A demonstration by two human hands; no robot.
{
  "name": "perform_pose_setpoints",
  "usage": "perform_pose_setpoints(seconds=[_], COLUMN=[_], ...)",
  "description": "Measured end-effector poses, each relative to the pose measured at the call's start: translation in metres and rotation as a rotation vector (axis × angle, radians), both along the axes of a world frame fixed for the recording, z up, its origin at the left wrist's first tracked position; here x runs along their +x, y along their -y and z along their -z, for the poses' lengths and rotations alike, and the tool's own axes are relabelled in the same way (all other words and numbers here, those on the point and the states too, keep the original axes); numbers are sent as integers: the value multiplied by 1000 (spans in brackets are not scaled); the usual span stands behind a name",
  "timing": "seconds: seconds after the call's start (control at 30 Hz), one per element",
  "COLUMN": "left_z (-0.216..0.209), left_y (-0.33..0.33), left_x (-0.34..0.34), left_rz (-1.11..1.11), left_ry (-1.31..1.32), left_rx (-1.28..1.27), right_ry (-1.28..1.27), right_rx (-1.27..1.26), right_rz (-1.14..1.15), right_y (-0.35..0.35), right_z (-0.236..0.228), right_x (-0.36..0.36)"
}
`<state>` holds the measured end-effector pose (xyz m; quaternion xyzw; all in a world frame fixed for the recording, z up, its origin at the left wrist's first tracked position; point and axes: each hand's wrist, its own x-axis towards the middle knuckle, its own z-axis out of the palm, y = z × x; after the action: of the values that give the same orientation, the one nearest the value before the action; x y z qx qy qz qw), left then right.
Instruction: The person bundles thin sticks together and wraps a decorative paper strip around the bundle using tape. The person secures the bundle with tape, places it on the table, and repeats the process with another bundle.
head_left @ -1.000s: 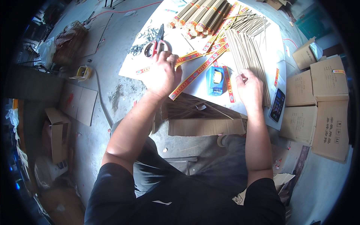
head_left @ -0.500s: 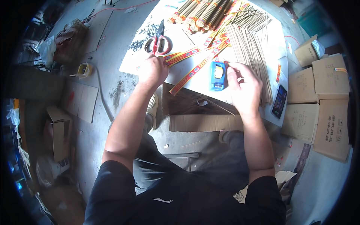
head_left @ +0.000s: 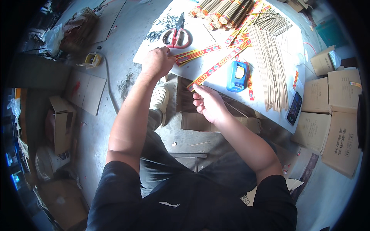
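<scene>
My left hand (head_left: pixel 157 62) is closed at the table's near-left edge, its fingertips by the left ends of several red-and-yellow printed paper strips (head_left: pixel 198 54). Whatever those fingers hold is hidden. My right hand (head_left: pixel 211 103) is over the near edge with curled fingers, thumb tip against the near end of a long diagonal strip (head_left: pixel 219 67). I cannot make out what is between its thumb and fingers. To its right sits a blue tape dispenser (head_left: pixel 236 77) with a yellow core, beside another short strip (head_left: pixel 250 82). Red-handled scissors (head_left: pixel 178 35) lie beyond my left hand.
Banded incense-stick bundles (head_left: pixel 219 13) are stacked at the back of the white table (head_left: pixel 266 111). Loose sticks (head_left: pixel 269 69) and a phone (head_left: pixel 294 108) lie on the right. An open carton (head_left: pixel 219 122) stands below the near edge; more cartons (head_left: pixel 314 123) are stacked at right.
My right hand has moved left and nearer, from beside the tape dispenser to the near end of the diagonal strip. My left hand remains by the strip ends. The whole view has shifted slightly.
</scene>
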<state>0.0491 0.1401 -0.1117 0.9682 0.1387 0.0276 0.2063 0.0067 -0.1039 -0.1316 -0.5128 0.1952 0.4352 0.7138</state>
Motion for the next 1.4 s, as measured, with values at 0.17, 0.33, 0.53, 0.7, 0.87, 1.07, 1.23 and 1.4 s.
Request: perform_pose_setpoints(seconds=[0.17, 0.33, 0.53, 0.7, 0.87, 1.07, 1.23, 1.4], left_z=[-4, 5, 3, 2, 1, 5, -12, -27], left_y=[8, 26, 50, 50, 52, 58, 78, 45], left_x=[0, -1, 4, 18, 18, 4, -18, -31], left_rz=[108, 77, 124, 81, 121, 122, 206, 178], left_ry=[-80, 143, 11, -146, -139, -8, -131, -187], left_rx=[-66, 61, 120, 77, 18, 77, 35, -332], right_ry=[-35, 9, 72, 134, 132, 138, 157, 198], right_rx=[107, 108, 112, 124, 129, 117, 71, 40], right_rz=[126, 166, 168, 153, 141, 127, 127, 100], right_y=[-8, -6, 2, 5, 10, 8, 9, 17], right_z=[16, 9, 5, 3, 4, 11, 13, 11], right_x=[-2, -8, -10, -9, -7, -7, -8, -8])
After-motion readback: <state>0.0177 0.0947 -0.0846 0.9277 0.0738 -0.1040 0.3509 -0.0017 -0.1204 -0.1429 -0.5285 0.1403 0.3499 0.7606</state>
